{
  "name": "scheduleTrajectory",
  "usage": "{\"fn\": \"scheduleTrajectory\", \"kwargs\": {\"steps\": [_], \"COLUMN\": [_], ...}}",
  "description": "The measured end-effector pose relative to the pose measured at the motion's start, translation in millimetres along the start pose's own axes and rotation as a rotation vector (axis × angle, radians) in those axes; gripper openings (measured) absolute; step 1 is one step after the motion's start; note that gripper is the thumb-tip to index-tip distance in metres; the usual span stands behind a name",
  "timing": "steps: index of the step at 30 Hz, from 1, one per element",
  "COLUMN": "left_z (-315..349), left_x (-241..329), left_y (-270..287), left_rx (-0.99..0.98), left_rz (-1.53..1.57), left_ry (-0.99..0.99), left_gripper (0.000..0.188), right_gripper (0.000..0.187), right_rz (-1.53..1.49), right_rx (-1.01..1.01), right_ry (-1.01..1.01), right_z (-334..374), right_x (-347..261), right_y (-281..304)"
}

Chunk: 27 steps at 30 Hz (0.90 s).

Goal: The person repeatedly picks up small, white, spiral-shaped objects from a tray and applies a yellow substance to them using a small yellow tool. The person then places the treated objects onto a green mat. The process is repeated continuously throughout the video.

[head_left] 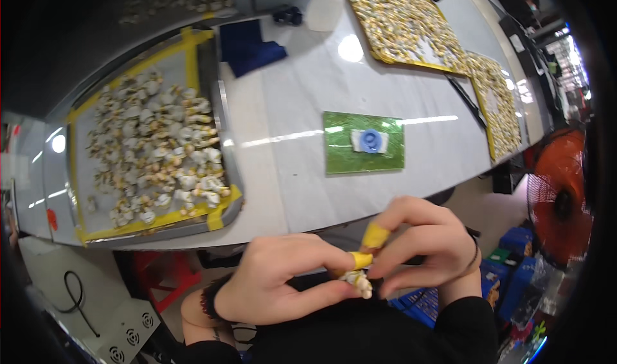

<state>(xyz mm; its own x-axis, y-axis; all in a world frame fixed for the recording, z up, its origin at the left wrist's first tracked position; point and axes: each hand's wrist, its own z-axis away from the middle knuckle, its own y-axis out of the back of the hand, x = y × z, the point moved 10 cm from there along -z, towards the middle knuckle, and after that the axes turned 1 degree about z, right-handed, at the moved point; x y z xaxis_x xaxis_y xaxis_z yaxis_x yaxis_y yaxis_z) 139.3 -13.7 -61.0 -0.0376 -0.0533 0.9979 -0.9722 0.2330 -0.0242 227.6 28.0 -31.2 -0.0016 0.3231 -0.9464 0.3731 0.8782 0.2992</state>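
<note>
Both hands meet below the table edge: left hand [273, 280] and right hand [421, 242], fingertips capped in yellow, pinch a small white part [358, 280] between them. Green mat [364, 142] with a blue disc [371, 140] lies ahead; a grey tray [218, 107] of white pieces sits left.

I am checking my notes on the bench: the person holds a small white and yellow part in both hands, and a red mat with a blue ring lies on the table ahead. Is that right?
Not quite: the mat is green, not red, as the head view shows. The rest holds: the left hand and right hand hold the small white and yellow part, and the blue ring lies on the mat on the table.
</note>
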Motion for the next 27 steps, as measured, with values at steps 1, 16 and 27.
{"fn": "scheduleTrajectory", "kwargs": {"steps": [1,16,27], "left_z": [11,65,65], "left_x": [11,89,-35], "left_y": [20,32,1], "left_rx": [0.142,0.468,0.757], "left_rz": [-0.131,-1.239,-1.751], "left_ry": [-0.069,-0.442,-0.480], "left_gripper": [0.020,0.031,0.046], "right_gripper": [0.017,0.022,0.038], "right_rz": [0.005,0.688,1.440], "right_rx": [0.085,0.532,0.432], "right_ry": [-0.002,-0.074,-0.662], "right_z": [5,41,-72], "right_x": [0,-28,140], "right_y": [9,142,442]}}
